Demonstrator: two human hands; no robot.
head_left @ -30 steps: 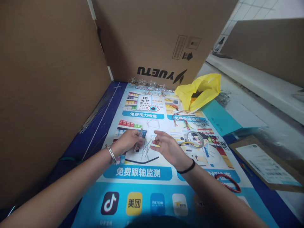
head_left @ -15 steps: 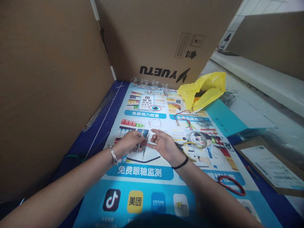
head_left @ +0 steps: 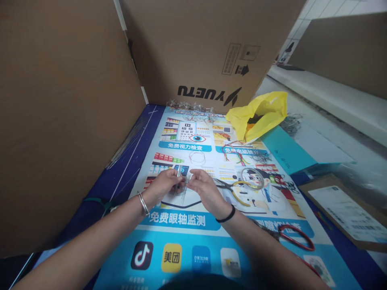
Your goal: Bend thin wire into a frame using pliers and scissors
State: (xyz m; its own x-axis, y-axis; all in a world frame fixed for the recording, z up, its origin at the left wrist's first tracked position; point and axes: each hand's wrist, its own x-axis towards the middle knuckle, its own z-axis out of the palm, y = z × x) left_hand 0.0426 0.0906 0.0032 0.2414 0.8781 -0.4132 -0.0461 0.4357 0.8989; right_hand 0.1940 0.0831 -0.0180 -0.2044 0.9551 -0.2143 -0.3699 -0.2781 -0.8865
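Note:
My left hand point(head_left: 165, 185), with a silver bangle at its wrist, is closed in a pinch on a few thin silvery wires point(head_left: 179, 170). They stick out above and below the fingers. Facing it, my right hand point(head_left: 207, 190) with a black band at the wrist pinches at more thin wire point(head_left: 184, 197) close beside the left fingertips. The exact ends of the wires are too fine to make out. Just right of that hand lie pliers with yellow handles point(head_left: 240, 192). Red-handled pliers or cutters point(head_left: 298, 237) lie partly hidden by my right forearm.
A printed poster point(head_left: 181, 235) covers the blue table. Cardboard walls point(head_left: 193, 48) stand behind and left. Farther back are a wire ring point(head_left: 197, 158), tangled clear pieces point(head_left: 193, 108), coloured wires point(head_left: 238, 155), and a yellow bag point(head_left: 242, 119). A labelled brown package point(head_left: 347, 209) lies right.
My right hand has turned and moved slightly left, its spread fingers closing toward the wires near my left hand. More of both tools shows beside the right arm.

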